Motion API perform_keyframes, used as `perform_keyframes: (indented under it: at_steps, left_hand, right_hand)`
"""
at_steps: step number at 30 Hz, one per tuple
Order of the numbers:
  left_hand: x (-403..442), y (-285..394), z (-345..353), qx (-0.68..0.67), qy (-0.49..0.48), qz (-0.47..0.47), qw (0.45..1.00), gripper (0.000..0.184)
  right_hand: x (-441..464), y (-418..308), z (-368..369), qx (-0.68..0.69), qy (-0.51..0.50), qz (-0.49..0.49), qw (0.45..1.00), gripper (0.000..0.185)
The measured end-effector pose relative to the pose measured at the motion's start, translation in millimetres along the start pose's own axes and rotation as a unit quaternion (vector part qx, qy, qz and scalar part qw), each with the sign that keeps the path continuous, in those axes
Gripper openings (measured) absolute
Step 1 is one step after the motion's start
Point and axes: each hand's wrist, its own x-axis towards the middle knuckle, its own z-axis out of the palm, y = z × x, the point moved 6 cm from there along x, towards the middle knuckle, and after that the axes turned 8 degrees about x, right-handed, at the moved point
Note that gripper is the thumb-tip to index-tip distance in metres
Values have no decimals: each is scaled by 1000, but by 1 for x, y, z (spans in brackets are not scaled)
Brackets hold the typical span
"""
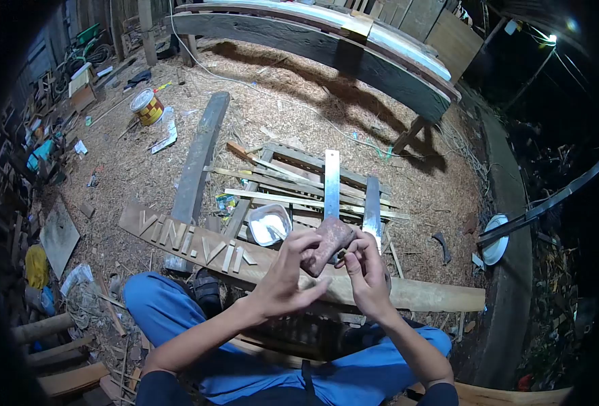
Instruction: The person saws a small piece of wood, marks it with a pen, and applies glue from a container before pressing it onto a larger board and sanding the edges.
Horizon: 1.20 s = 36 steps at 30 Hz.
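Note:
A curled reddish-brown sheet [333,245], apparently worn sandpaper, is between my hands above a long wooden board. Fingers of my left hand [289,277] grip its left side, with the thumb held apart below. My right hand [369,274] is closed in a pinch at the sheet's right edge, around a small dark piece [340,256] whose kind I cannot make out. Slim wooden strips [191,240] lie in letter-like shapes on the left part of the board [421,295]. Beyond my left hand stands a white plastic tub [270,224] with pale contents.
A metal straightedge [332,183] and a second flat blade [372,206] lie past the board, near a slatted wooden frame [292,159]. A thick beam [201,159] rests at the left. Farther off are a paint bucket [147,107] and a long workbench [299,40]. Shavings cover the ground.

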Motion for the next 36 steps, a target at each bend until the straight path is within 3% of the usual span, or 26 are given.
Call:
perform_keyframes:
  at_steps: [1,2,5,7,8,9,11,12,16,18,22,23,24,26,27,30,33,35,36]
  left_hand:
    - [-3,-7,1,-90,-5,-48,995,79]
    - [-7,-14,2,-80,6,-42,996,81]
    - [-13,-18,8,-246,56,-87,964,109]
    - [-19,-23,7,-83,-37,-86,992,129]
    - [-20,-30,14,-132,-56,-114,983,140]
    - [-23,-32,15,-126,-55,-121,983,140]
    - [-24,-25,18,-145,-71,-42,986,147]
    - [-31,-26,26,-180,-101,-76,976,149]
    - [-36,-12,34,-129,-119,-63,983,150]
    - [-42,-24,35,-183,-67,-121,973,150]
    - [-40,-19,23,-258,45,-82,962,141]
    - [-37,-18,18,-256,47,-81,962,141]
    - [-32,-14,10,-166,38,-53,984,140]
    - [-29,-15,5,-52,46,-10,998,138]
    - [-32,-17,5,-51,46,-11,998,138]
    - [-29,-15,5,-70,10,-16,997,140]
    - [-26,-11,5,16,-70,-43,996,140]
    - [-31,-21,12,-40,-70,-110,991,145]
    - [-30,-20,11,-27,-5,-22,999,140]
  right_hand:
    - [2,3,-1,0,4,1,1000,18]
    - [2,4,-1,9,6,-11,1000,18]
    - [1,10,-2,30,-13,1,999,18]
    - [4,22,4,54,-58,7,997,15]
    - [4,21,8,63,-66,4,996,15]
    - [1,21,7,69,-71,7,995,15]
    - [-9,24,4,63,-85,31,994,15]
    - [-15,28,0,86,-86,39,992,15]
    - [-15,31,2,106,-65,21,992,22]
    - [-15,32,4,108,-69,33,991,22]
    - [-12,34,-1,95,-89,37,991,22]
    - [-11,33,-2,99,-88,31,991,22]
    - [-10,28,-1,61,-68,-7,996,21]
    - [-15,27,-2,79,-71,29,994,21]
    - [-17,30,-3,95,-69,65,991,20]
    - [-21,29,0,85,-47,57,994,21]
    - [-22,31,3,96,-58,40,993,24]
    - [-23,24,8,87,-56,30,994,24]
    - [-24,21,9,77,-53,20,995,25]
